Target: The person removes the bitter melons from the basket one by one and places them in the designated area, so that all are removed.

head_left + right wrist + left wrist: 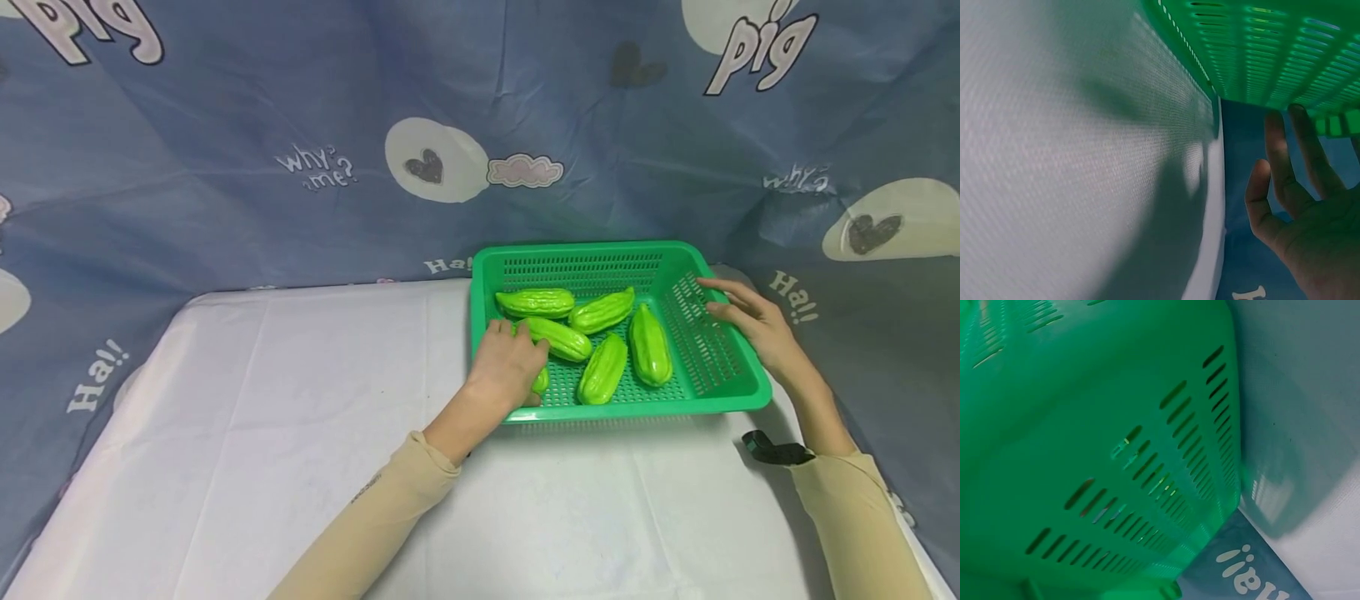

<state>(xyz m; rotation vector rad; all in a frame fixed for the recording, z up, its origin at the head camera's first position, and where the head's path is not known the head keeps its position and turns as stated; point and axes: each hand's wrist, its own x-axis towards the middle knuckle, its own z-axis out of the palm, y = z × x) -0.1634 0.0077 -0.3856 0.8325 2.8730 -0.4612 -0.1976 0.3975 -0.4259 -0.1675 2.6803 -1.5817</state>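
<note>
A green plastic basket with slotted walls stands on the white-covered table, holding several light green, bumpy bitter melons. My left hand reaches over the basket's left front corner, its fingers curled round a bitter melon that is mostly hidden beneath it. Just beyond these fingers lies another bitter melon. At the right rim my right hand touches the basket, its fingers fairly straight. In the right wrist view the fingers extend along the outside of the basket wall. The left wrist view shows mostly the basket's outer wall.
More bitter melons lie apart on the basket floor. A white cloth covers the table to the left and in front. Behind hangs a blue printed curtain, close to the basket's back rim. A black strap sits at the right wrist.
</note>
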